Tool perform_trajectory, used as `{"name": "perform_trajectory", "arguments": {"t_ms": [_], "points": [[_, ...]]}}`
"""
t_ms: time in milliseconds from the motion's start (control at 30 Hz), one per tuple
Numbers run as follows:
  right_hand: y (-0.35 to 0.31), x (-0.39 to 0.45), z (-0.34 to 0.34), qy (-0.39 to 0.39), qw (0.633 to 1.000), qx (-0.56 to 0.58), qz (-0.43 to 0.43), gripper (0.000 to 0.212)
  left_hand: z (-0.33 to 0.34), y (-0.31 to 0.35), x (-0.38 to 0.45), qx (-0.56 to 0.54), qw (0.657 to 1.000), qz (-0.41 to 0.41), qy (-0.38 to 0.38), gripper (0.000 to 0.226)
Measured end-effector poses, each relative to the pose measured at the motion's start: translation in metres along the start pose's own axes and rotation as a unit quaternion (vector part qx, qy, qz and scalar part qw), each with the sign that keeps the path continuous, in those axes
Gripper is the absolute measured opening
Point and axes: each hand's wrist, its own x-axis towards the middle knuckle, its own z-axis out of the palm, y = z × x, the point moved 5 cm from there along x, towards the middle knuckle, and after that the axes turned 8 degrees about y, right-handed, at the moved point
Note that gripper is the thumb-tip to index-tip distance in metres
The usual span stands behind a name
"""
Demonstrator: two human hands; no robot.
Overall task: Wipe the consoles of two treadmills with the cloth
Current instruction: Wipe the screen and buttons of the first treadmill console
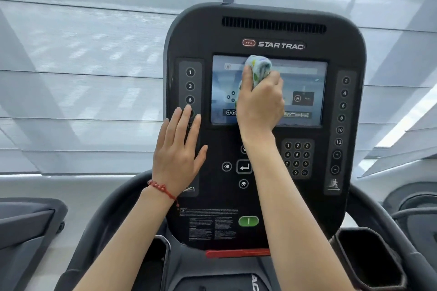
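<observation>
A black Star Trac treadmill console [264,38] fills the middle of the view, with a lit screen [305,78] at its centre. My right hand [260,104] is closed around a bunched pale cloth [257,67] with green and yellow spots, pressed against the screen's upper middle. My left hand [177,149] lies flat and open on the console's left side, fingers spread over the lower left number buttons. A red bead bracelet is on my left wrist.
A number keypad [296,158], a green start button [248,221] and a red stop bar [236,253] sit lower on the console. Curved black handrails [106,215] flank it, with a cup holder [364,255] at right. Parts of neighbouring machines show at both edges. Shaded windows lie behind.
</observation>
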Motion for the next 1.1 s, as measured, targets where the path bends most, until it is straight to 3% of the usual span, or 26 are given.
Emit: {"name": "perform_trajectory", "arguments": {"t_ms": [300,400,600,1100], "points": [[-0.05,-0.021,0.024,0.02,0.995,0.015,-0.097,0.049,0.002,-0.001,0.0,-0.011,1.0,-0.004,0.005,0.052],[-0.043,-0.011,0.02,0.039,0.991,-0.002,-0.13,0.049,0.001,-0.002,0.0,-0.009,1.0,0.001,0.004,0.051],[-0.013,0.014,0.01,0.0,0.991,-0.005,-0.134,0.046,-0.001,-0.001,0.0,0.002,1.0,0.005,-0.004,0.052],[0.092,0.08,-0.051,0.069,0.994,-0.082,0.032,0.053,0.002,-0.002,-0.002,0.011,1.0,0.017,0.01,0.052]]}}
